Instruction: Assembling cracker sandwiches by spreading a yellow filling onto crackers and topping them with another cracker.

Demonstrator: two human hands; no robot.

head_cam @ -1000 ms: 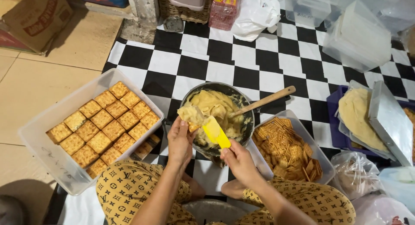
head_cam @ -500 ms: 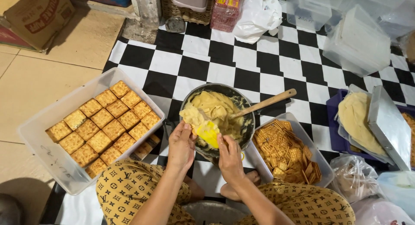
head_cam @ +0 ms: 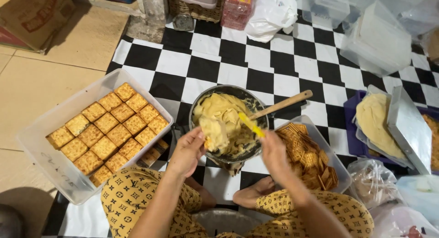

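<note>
Two hands over bowl (head_cam: 201, 100) rim | left (head_cam: 188, 151) grips cracker (head_cam: 213, 133) | right (head_cam: 273, 151) grips yellow spatula (head_cam: 250, 124)

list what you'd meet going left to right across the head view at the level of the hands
clear tub of filled cracker squares → left hand holding a cracker heaped with filling → metal bowl of yellow filling → right hand with yellow spatula → tub of plain crackers → clear bag
</note>
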